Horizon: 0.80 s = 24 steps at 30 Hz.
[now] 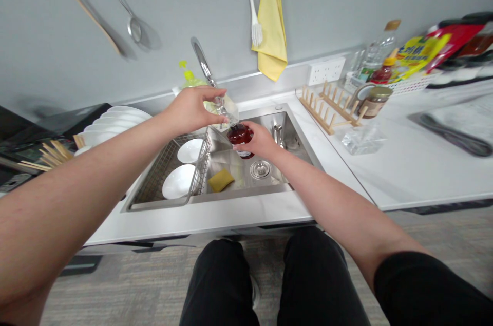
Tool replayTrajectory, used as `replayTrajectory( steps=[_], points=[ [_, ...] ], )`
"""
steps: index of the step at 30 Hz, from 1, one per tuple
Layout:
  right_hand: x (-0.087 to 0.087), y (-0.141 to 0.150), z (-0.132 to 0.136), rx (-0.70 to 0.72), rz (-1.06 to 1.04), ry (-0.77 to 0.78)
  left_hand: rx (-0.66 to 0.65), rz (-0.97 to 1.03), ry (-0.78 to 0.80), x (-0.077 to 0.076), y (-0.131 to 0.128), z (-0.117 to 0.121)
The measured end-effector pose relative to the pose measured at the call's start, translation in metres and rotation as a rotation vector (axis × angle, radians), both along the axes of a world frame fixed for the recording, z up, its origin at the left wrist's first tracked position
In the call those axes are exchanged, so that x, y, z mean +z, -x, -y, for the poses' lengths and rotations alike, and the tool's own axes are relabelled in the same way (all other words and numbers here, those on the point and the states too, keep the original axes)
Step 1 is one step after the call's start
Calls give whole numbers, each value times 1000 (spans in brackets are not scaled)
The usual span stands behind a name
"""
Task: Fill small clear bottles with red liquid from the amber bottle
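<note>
My right hand is wrapped round a dark red-brown bottle with a white label low on its side, held over the sink. Just up and left of the bottle's dark top is my left hand, thumb and fingers curved about a clear, see-through object whose kind I cannot make out. Behind that hand the chrome faucet rises. A yellow sponge lies in the basin, left of the round drain.
A wire basket with white bowls fills the sink's left side. White plates stand farther left. On the right counter are a wooden rack, a jar and a clear block-like item. A yellow cloth hangs above.
</note>
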State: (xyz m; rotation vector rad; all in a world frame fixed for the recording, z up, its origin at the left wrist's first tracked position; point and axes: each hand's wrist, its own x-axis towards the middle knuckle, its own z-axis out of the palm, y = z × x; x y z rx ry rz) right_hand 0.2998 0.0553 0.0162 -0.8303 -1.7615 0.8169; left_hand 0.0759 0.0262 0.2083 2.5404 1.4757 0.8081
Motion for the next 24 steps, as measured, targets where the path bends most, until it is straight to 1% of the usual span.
replayTrajectory(
  steps=[4, 13, 17, 20, 24],
  points=[
    [0, 0, 0, 11, 6, 20, -2, -27, 5, 2, 0, -1],
    [-1, 0, 0, -5, -15, -26, -2, -88, -3, 5, -1, -6],
    [0, 0, 1, 17, -24, 9, 20, -110, 25, 10, -5, -4],
    [-1, 1, 0, 23, -45, 4, 45, -158, 47, 15, -10, -1],
    [0, 1, 0, 19, -51, 0, 42, -174, 38, 16, -13, 0]
  ],
)
